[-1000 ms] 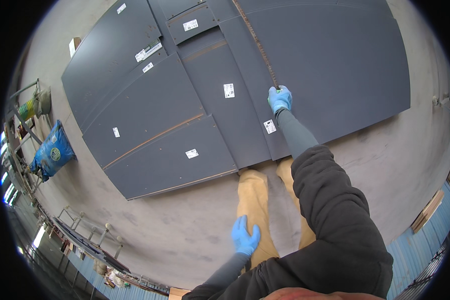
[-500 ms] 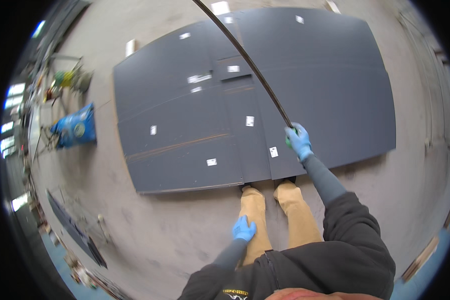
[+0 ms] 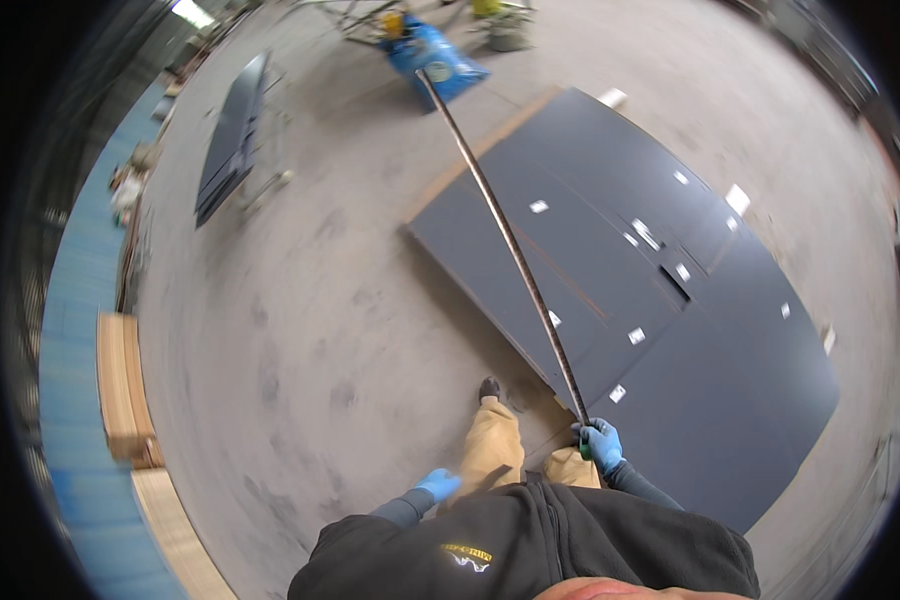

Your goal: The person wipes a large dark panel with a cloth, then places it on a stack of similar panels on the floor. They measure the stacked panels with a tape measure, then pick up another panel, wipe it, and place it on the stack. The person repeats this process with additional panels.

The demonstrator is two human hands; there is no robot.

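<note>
My right hand (image 3: 600, 446), in a blue glove, is closed around the near end of a long thin metal rod (image 3: 511, 240). A bit of green shows at this grip. The rod slants away up and to the left, its far end overlapping a blue sack in view. Beneath and to its right lie large dark grey panels (image 3: 740, 410) bearing several small white labels (image 3: 637, 336). My left hand (image 3: 438, 485), also blue-gloved, hangs open beside my left leg with nothing visible in it; its fingers are slightly blurred.
The blue sack (image 3: 448, 72) hangs at a metal stand at the far side. Dark panels (image 3: 232, 140) lean on a rack at the upper left. Wooden boards (image 3: 120, 385) lie along a blue floor strip (image 3: 75, 340) on the left. White blocks (image 3: 738, 199) stick out beyond the grey panels.
My view has turned left, so the grey panels now sit to the right. The rod has swung left with my right hand, which stays closed on it. My left foot has stepped off from the panels.
</note>
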